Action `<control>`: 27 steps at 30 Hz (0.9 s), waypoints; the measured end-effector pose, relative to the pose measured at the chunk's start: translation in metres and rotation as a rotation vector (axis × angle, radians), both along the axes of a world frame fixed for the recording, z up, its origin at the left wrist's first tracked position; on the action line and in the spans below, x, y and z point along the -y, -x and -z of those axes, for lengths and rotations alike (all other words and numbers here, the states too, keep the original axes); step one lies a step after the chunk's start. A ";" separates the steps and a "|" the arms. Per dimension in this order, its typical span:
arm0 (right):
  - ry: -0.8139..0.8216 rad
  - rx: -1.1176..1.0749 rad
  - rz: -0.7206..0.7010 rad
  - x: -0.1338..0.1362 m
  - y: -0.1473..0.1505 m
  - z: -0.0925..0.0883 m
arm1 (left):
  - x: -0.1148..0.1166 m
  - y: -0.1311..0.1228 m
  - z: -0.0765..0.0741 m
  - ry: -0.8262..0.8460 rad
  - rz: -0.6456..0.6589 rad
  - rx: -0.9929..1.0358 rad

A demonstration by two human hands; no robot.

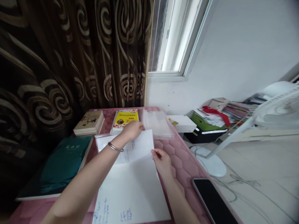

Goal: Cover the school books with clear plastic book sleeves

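Note:
A white sheet of paper with some printed text lies in front of me, its top corner raised. Along its upper left, a clear plastic sleeve shows a thin see-through edge. My left hand, with a silver bangle at the wrist, reaches across to the top edge, fingers closed there on the sleeve; the exact grip is partly hidden. My right hand pinches the right edge of the paper between thumb and fingers. Below it lies another white sheet with blue handwriting near the bottom.
Clear sleeves are stacked at the back of the pink padded surface. Around lie a yellow book, a small book stack, a large green book and a phone. A white fan stands at right.

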State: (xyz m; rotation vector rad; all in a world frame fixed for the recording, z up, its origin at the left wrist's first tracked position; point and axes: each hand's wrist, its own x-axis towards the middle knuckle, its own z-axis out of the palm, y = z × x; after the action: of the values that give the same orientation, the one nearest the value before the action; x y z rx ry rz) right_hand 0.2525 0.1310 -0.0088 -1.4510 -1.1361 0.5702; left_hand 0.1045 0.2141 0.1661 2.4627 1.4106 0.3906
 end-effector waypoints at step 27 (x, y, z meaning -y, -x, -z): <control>0.072 -0.187 -0.052 -0.001 -0.001 -0.006 | 0.012 -0.002 0.010 -0.097 -0.018 -0.114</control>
State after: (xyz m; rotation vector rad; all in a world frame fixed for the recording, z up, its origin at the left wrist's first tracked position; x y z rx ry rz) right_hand 0.2530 0.1324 -0.0029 -1.4005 -1.0164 0.7737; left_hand 0.1067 0.2021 0.1559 2.5885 1.4929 0.3351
